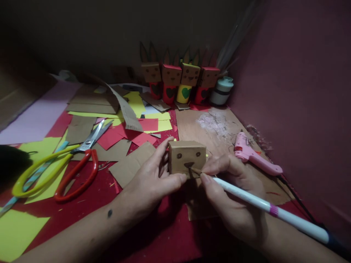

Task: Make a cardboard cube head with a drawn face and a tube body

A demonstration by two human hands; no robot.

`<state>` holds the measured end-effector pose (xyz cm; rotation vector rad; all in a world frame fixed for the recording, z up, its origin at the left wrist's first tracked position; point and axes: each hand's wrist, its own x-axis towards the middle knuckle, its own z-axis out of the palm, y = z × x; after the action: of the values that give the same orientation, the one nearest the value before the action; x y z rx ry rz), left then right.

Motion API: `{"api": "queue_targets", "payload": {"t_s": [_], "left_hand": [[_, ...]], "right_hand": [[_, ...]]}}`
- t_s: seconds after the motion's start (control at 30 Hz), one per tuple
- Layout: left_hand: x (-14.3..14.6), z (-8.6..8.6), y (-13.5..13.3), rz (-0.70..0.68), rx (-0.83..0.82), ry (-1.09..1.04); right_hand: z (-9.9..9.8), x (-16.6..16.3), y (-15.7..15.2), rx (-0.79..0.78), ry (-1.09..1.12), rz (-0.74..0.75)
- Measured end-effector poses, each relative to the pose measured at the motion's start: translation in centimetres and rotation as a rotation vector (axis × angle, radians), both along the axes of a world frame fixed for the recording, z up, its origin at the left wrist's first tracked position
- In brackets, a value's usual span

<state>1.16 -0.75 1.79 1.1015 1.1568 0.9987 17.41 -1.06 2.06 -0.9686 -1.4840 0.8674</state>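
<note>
My left hand point(156, 179) grips a small cardboard box point(186, 151) by its left side and lower edge, thumb along the bottom front. Two round eyes and a dark nose are drawn on the box's front face. In my right hand point(233, 190) is a white marker pen point(246, 195) with a pink band, held in a pinch near its brown tip. That tip meets the box just below the nose. A brown cardboard piece point(201, 210) lies beneath, partly hidden by my right hand.
Scissors point(87, 144) with yellow and red handles lie left among coloured paper and cardboard scraps point(134, 164). A pink glue gun point(255, 155) rests on a wooden board point(189, 124) at right. Several eared box figures point(171, 75) and a lidded jar point(221, 91) stand behind.
</note>
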Motion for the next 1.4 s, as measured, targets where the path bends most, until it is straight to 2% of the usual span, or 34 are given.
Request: {"api": "queue_targets", "payload": {"t_s": [0.37,0.67,0.93,1.4], "left_hand": [[-0.1,0.0,0.0,0.005,-0.005,0.035],[0.1,0.4,-0.3,0.028,-0.023,0.006],[0.1,0.5,-0.2,0.022,-0.021,0.009],[0.0,0.5,-0.2,0.022,-0.031,-0.021]], "right_hand": [[-0.2,0.2,0.0,-0.043,0.000,-0.010],[-0.2,0.5,0.2,-0.056,0.079,0.057],[-1.0,1.0,0.0,-0.080,0.073,0.086],[-0.5,1.0,0.0,-0.061,0.022,0.038]]}}
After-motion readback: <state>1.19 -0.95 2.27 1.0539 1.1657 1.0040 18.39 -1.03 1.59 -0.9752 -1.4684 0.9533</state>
